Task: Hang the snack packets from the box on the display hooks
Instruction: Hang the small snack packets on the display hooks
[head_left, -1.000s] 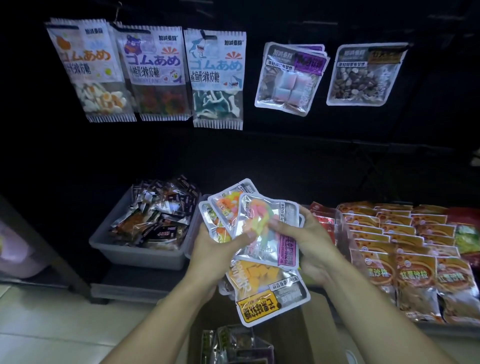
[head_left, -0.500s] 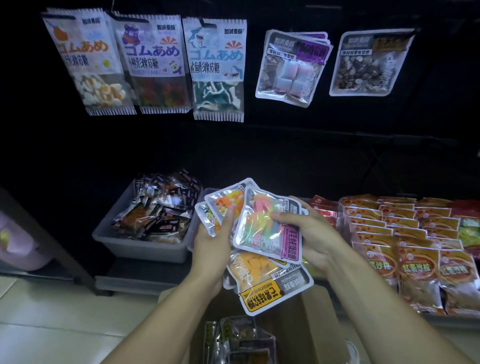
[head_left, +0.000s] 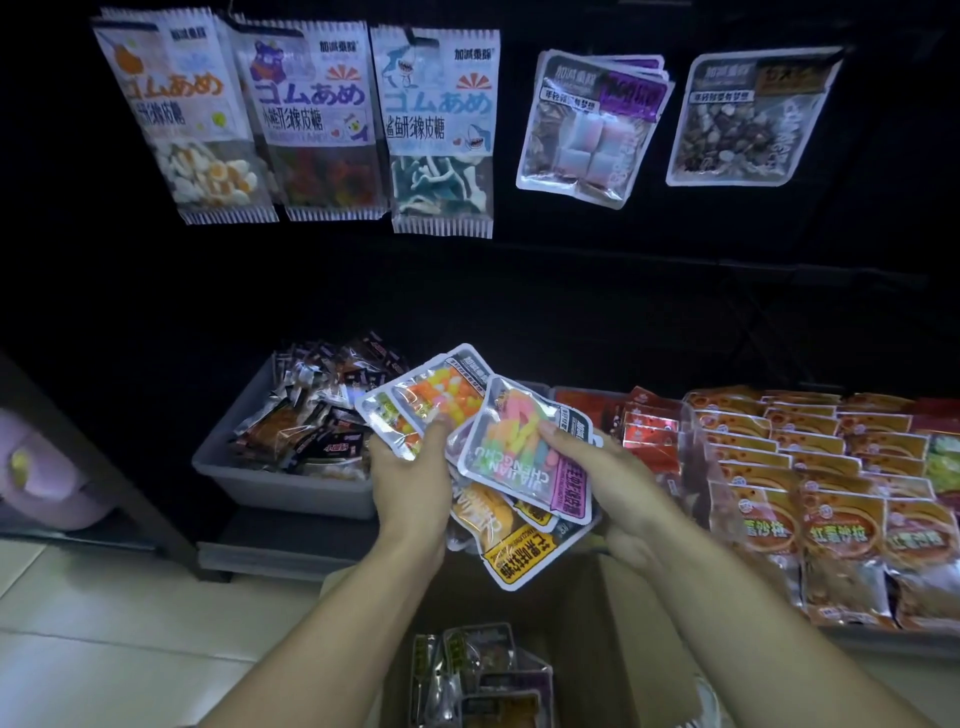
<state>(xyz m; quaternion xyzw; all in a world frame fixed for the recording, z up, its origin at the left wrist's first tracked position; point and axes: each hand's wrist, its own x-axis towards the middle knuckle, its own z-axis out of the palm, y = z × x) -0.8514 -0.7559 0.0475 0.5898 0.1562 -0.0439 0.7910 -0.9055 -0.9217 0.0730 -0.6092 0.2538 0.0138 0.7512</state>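
Above the open cardboard box (head_left: 639, 649), the left hand (head_left: 410, 478) grips a fan of snack packets (head_left: 441, 405) with its thumb pressed on top, while the right hand (head_left: 613, 483) pinches the pink-labelled packet (head_left: 524, 447), thumb on its face, fingers hidden beneath.

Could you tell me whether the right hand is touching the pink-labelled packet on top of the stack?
Touching: the head view shows the right hand pinching the pink-labelled packet, thumb lying on its face.
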